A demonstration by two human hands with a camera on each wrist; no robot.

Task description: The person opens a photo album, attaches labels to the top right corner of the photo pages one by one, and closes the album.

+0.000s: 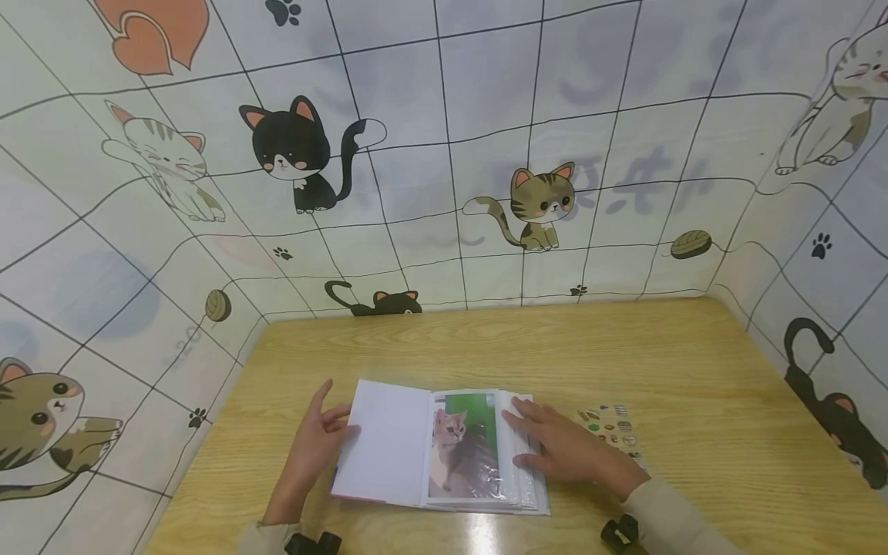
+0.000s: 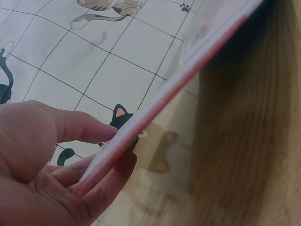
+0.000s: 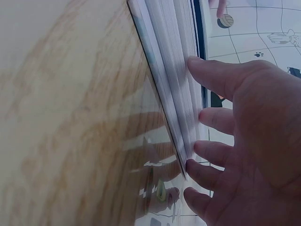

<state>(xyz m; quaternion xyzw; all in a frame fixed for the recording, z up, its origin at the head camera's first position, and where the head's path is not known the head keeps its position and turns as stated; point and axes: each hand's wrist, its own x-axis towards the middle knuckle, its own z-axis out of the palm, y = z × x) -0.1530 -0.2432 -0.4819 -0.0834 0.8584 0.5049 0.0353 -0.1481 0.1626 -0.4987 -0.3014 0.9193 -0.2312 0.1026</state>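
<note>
Pinching the outer edge of a raised cover (image 1: 385,447) between thumb and fingers of the left hand (image 1: 319,443), thumb against the white inner face. Resting loosely along the right side of the pages (image 1: 509,462) with the right hand (image 1: 558,447), fingers spread, released and grasping nothing. Framing, between these 2 hands, a photo album (image 1: 425,447) laid open on the table (image 1: 444,347), with a cat photo (image 1: 461,455) facing up.

Likeliest to go wrong, by judgement: dropping the cover through a slackened pinch, perhaps flat onto the table or back over the photo. Prone also to catching several pages together, given thin, stacked edges under loose fingertips. Possible, too: creasing a plastic sleeve by pressing on an uneven stack, or nudging the sticker sheet (image 1: 610,424) with the right wrist, so close beside it.

Hidden: nearly all of the cover's outer face, apart from a pinkish edge in the left wrist view. Washed out by glare: the photo's lower right. Partly blocked by the right wrist: the sticker sheet, too small for reading its pictures. Cannot tell exactly which right fingertips touch paper and which hover just beside
</note>
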